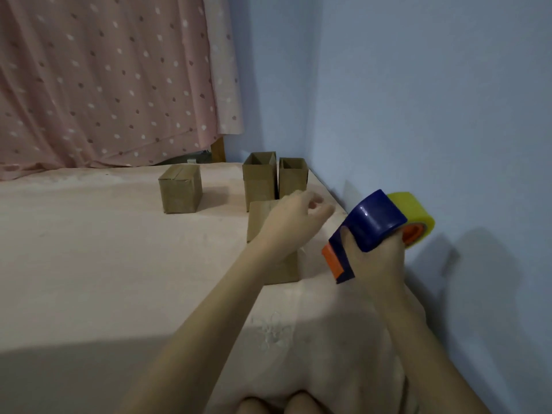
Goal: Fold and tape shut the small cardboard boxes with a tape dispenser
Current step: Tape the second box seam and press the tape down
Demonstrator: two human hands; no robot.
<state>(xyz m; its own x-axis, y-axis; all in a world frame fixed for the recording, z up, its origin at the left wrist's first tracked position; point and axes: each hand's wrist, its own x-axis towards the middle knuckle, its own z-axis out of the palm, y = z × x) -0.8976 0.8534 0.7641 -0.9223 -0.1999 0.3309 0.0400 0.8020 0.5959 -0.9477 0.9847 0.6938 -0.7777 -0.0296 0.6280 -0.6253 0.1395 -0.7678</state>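
My right hand (375, 258) grips a blue and orange tape dispenser (370, 225) with a yellowish tape roll (415, 213), held in the air near the blue wall. My left hand (294, 222) hovers over a small cardboard box (260, 219) in front of me, fingers loosely curled, holding nothing. My forearm hides most of that box. Two open-topped boxes (259, 182) (293, 177) stand side by side behind it. A closed box (180, 189) sits apart to the left.
All boxes stand on a pale pink sheet (104, 249). The blue wall (433, 115) runs close along the right. A dotted pink curtain (104, 79) hangs behind. My knees (280, 404) show at the bottom edge.
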